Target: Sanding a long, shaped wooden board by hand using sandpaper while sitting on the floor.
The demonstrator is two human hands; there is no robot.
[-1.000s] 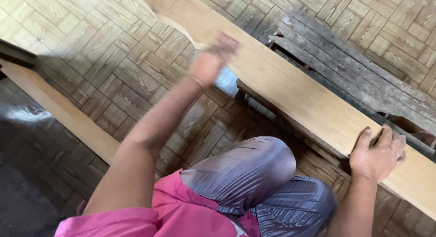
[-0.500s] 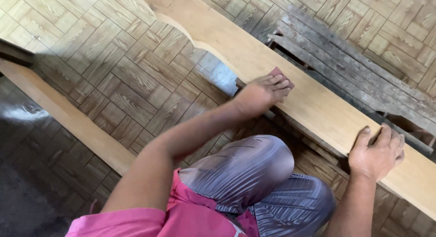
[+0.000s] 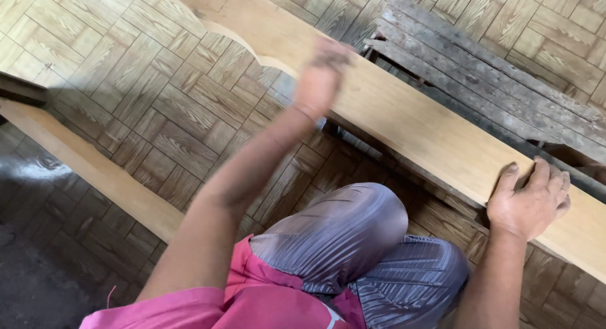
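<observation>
While rt hand pins plank, bench behind.

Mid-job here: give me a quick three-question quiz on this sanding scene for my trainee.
1. True or false: the right hand lies flat on the light wooden board.
2. What does the board rest on?
A. a grey weathered bench
B. a metal trolley
C. a plastic crate
3. Why is it hard to tell what the left hand holds?

Key
1. True; its fingers lie across the board near the close edge.
2. A; the bench's worn planks show behind and below the board.
3. The left hand is motion-blurred over the board's far part, so whatever it grips cannot be made out.
</observation>
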